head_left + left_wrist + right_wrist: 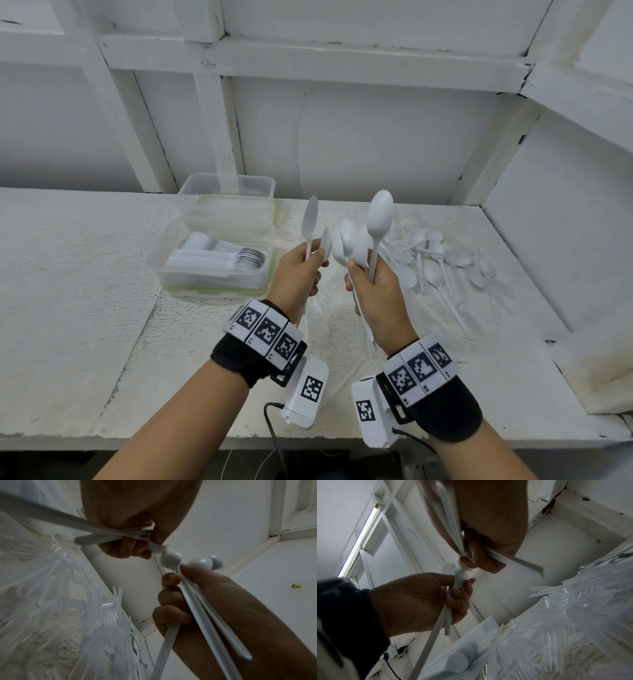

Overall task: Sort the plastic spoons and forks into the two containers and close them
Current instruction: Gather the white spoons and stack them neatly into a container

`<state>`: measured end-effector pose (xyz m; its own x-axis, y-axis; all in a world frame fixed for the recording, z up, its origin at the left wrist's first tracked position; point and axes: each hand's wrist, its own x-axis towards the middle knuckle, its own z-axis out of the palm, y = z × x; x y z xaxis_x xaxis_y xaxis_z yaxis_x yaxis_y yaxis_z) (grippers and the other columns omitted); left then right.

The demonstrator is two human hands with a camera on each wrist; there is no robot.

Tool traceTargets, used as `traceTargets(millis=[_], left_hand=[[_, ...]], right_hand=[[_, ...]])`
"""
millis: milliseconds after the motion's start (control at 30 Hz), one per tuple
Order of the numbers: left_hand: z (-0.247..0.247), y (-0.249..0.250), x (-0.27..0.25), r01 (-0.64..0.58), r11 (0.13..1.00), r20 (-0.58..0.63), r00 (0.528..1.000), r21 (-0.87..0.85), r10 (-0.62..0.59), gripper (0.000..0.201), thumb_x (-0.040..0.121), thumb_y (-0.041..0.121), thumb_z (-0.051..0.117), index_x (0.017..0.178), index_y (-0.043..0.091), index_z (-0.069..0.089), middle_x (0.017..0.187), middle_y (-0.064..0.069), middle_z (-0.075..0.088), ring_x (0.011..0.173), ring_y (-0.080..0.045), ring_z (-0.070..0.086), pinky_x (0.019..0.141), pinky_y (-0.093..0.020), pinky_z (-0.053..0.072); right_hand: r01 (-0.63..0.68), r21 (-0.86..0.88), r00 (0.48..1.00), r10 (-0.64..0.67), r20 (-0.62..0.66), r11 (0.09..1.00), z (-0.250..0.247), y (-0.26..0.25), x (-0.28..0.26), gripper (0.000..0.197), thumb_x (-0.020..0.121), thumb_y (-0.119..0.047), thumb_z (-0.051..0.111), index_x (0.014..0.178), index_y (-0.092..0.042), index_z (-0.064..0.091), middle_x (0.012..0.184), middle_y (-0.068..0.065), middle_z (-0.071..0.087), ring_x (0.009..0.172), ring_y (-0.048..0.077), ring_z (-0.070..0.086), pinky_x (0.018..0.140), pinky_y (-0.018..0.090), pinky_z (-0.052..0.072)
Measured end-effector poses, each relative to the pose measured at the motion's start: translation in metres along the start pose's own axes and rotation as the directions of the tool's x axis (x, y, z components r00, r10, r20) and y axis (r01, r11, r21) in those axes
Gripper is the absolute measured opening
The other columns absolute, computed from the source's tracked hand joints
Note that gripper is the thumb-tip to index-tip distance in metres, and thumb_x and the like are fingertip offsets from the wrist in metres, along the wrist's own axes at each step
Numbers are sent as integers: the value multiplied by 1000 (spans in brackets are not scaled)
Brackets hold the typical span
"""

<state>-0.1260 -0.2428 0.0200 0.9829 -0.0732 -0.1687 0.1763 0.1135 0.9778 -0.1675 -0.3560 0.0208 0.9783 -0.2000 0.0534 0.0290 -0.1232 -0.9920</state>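
Head view: white plastic spoons point(346, 241), bowls up, held above the table point(85, 274); left hand point(298, 270) grips two, right hand point(376, 291) clutches several. More spoons fill the clear container point(219, 260) at left; loose ones point(442, 260) lie right. White panelled walls.

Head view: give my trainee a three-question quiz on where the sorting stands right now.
1. True or false: the left hand is empty.
2. Which grip holds more white plastic spoons: A left, B right hand?
3. Fill in: the near clear rectangular plastic container holds stacked ____ and is ____.

Key: 1 false, it grips spoons. 2 B. 3 spoons; open. Loose white plastic spoons lie on the white table to the right.
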Motion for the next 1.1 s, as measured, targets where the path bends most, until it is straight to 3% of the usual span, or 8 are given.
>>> traceTargets(millis=[167,267,400,500,600,733,867,1100], left_hand=[[2,-4,-4,-50,999,-84,995,-23,47,21,93,9,50,94,22,67,70,-2,50,54,-9,40,51,-19,41],[3,-6,-5,-69,995,-10,998,-66,68,19,93,7,51,107,10,63,87,-23,63,72,-23,58,66,-26,57],[5,-5,-11,-89,992,69,993,-92,96,19,95,8,48,112,3,55,92,-14,70,80,-21,70,68,-28,57],[5,-5,-12,-76,987,108,990,-141,91,20,98,11,42,113,2,52,87,-11,69,74,-16,70,64,-25,55],[3,-5,-10,-19,980,133,990,-198,46,27,101,17,36,121,0,44,99,-16,68,83,-22,69,70,-31,56],[0,-8,-6,55,952,146,989,-302,-11,26,101,15,36,124,5,41,93,-10,65,74,-17,68,61,-30,54],[-2,-8,-4,80,942,185,982,-326,-19,17,101,17,37,112,10,49,79,-4,60,66,-13,63,55,-24,50],[-4,-10,-1,130,907,149,986,-400,-76,22,99,13,39,120,9,44,84,-8,60,74,-20,60,62,-31,49]], right_hand=[[100,34,995,-100,-1,994,5,-4,-4,13,94,-21,51,89,-33,53,64,-12,53,53,-5,50,50,9,39],[146,32,988,-148,43,989,9,-4,-5,20,92,-22,57,99,-40,53,84,-17,64,81,-10,60,70,7,47],[129,-42,991,-128,41,991,13,0,-2,22,92,-22,58,114,-27,59,99,-10,67,94,-1,63,79,15,50],[137,-143,991,-135,19,980,13,1,-1,25,92,-25,56,117,-22,58,94,-13,66,90,-3,61,72,7,46],[148,-218,987,-158,-28,965,12,4,0,20,93,-25,55,112,-21,59,87,-15,62,81,-5,59,67,6,44],[153,-291,986,-164,-13,944,13,6,-1,13,92,-26,56,94,-16,64,75,-10,63,67,-6,59,59,4,43],[115,-311,993,-111,32,943,18,7,-1,22,94,-28,54,92,-11,67,79,0,67,72,8,62,60,7,44],[53,-262,997,-35,72,964,21,4,-1,19,96,-26,49,97,-15,64,81,-3,65,70,-1,58,60,4,42]])
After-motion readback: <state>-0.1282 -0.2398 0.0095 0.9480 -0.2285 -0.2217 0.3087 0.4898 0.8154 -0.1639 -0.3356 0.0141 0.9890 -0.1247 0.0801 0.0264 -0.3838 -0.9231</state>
